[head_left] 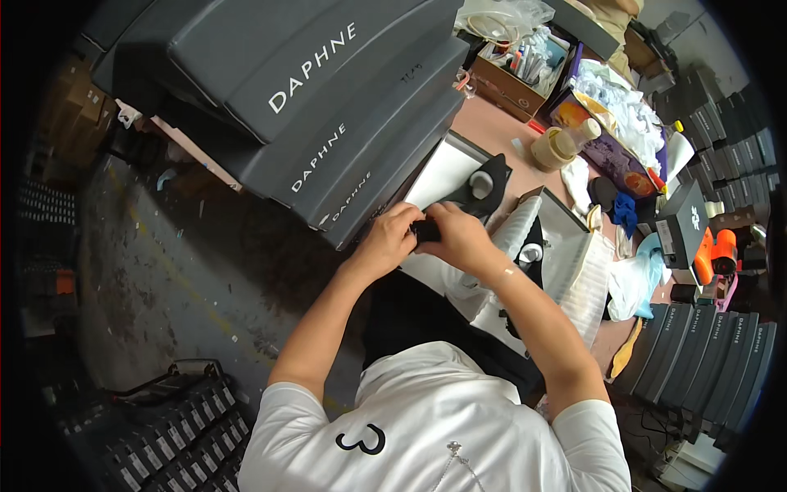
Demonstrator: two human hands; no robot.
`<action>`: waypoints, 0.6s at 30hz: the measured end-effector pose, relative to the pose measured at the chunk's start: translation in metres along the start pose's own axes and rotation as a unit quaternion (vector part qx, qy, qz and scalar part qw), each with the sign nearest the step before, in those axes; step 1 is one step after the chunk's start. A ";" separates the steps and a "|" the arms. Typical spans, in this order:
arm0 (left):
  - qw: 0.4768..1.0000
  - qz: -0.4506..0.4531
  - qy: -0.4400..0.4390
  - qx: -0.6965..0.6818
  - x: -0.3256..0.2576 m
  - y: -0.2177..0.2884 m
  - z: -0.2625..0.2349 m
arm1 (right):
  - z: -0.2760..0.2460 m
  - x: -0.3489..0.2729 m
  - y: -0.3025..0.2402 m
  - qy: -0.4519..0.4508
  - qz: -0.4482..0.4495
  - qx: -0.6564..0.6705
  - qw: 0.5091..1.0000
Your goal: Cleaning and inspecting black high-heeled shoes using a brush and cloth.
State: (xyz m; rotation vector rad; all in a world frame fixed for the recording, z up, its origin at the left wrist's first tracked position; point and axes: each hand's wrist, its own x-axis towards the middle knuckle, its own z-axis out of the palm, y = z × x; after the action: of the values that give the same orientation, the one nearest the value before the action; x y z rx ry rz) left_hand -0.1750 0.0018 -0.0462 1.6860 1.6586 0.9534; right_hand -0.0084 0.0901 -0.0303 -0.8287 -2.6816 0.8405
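Observation:
Over an open shoe box [433, 175], my left hand [387, 239] and my right hand [461, 235] meet with bent fingers on a small black piece [427, 232]. Whether that piece belongs to the black shoe [489, 199] just beyond is hidden by my fingers. A round white stuffing [481, 184] sits in that shoe. Right of my right hand, a second open box [566, 215] holds another black item with a white stuffing [531, 252], partly under a sheet of translucent wrapping [518, 225].
Large dark grey shoe boxes [270, 98] are stacked close at my left. Beyond the open boxes stand a bottle of tan liquid [555, 149], a carton of small tools [512, 86] and a purple carton of crumpled white wrapping [611, 139]. An orange tool [716, 256] lies at the right.

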 end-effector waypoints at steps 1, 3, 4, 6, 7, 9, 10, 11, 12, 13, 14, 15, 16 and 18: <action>0.999 0.048 0.024 0.002 0.004 0.018 -0.008 | -0.019 -0.007 -0.003 -0.001 0.007 0.043 0.999; 0.987 0.146 0.066 0.004 0.013 0.057 -0.019 | -0.056 -0.028 -0.007 0.003 0.030 0.130 0.991; 0.981 0.163 0.102 0.003 0.018 0.078 -0.015 | -0.066 -0.040 0.006 0.016 0.045 0.144 0.988; 0.987 0.145 0.059 -0.020 0.024 0.069 0.006 | -0.066 -0.060 0.027 -0.023 0.145 0.268 0.952; 0.990 0.137 0.034 -0.031 0.026 0.059 0.018 | -0.067 -0.067 0.025 -0.033 0.174 0.271 0.946; 0.992 0.055 -0.022 -0.112 0.014 0.049 0.044 | -0.054 -0.077 0.031 -0.020 0.048 0.143 0.988; 0.992 0.066 0.022 -0.105 0.008 0.052 0.049 | -0.049 -0.082 0.027 0.035 0.042 0.152 0.987; 0.990 0.076 0.068 -0.099 0.004 0.056 0.052 | -0.045 -0.086 0.025 0.088 0.035 0.159 0.983; 0.990 0.074 0.046 -0.112 0.001 0.057 0.052 | -0.044 -0.090 0.015 0.143 0.035 0.142 0.979; 0.989 0.073 0.030 -0.124 0.001 0.058 0.049 | -0.045 -0.095 0.009 0.134 0.061 0.116 0.982; 0.988 0.071 0.015 -0.136 0.000 0.059 0.047 | -0.046 -0.101 0.005 0.124 0.086 0.091 0.984; 0.990 0.070 0.002 -0.121 -0.003 0.056 0.046 | -0.049 -0.105 0.000 0.113 0.105 0.065 0.986; 0.992 0.069 -0.012 -0.105 -0.005 0.052 0.047 | -0.052 -0.108 -0.004 0.050 0.118 -0.007 0.992; 0.994 0.070 -0.018 -0.084 -0.010 0.050 0.046 | -0.051 -0.116 -0.010 0.052 0.160 0.123 0.978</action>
State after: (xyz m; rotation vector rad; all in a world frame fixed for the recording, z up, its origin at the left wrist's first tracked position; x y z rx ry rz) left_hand -0.1088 -0.0075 -0.0325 1.7127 1.4096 1.0908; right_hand 0.1003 0.0400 0.0139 -1.2207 -2.3255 1.1356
